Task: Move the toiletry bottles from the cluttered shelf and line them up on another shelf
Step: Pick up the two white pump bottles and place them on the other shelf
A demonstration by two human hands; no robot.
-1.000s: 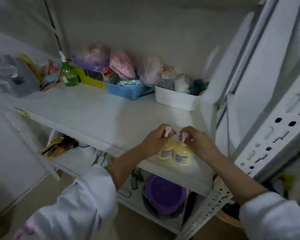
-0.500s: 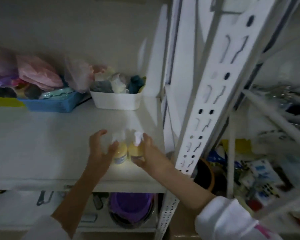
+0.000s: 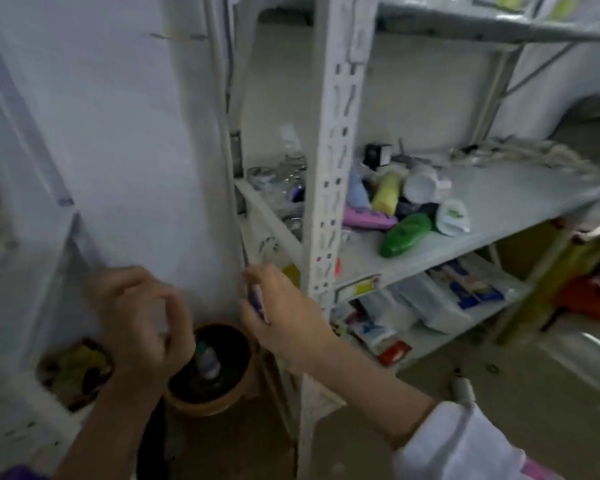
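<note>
While both hands hang low at the near left with nothing in them, the bottles to be moved lie in a heap on the cluttered shelf (image 3: 499, 202) at the middle right. The left hand (image 3: 142, 323) has its fingers curled loosely around empty air. The right hand (image 3: 281, 313) is spread, fingers released, just left of the perforated upright post (image 3: 329, 202); a purple streak by its thumb is too blurred to name.

The heap is the main hazard. A green bottle (image 3: 406, 235) lies on its side close to the shelf's near edge, touching a white tube (image 3: 452, 216), with a yellow bottle (image 3: 387, 194) and a pink-purple pack (image 3: 368, 218) leaning against the pile behind it. Pulling one out from beneath would likely tip its neighbours, and the round green one could roll over the lip to the floor.

The post stands between the right hand and the pile, so a straight reach would probably knock a wrist or a carried bottle against it; going round its right side looks cleaner. A diagonal brace (image 3: 274, 223) narrows the gap left of the post. Below the hands sits a brown pot (image 3: 208, 400), where a fumbled bottle might land. Right of the pile the shelf is mostly bare, giving room to separate items.
</note>
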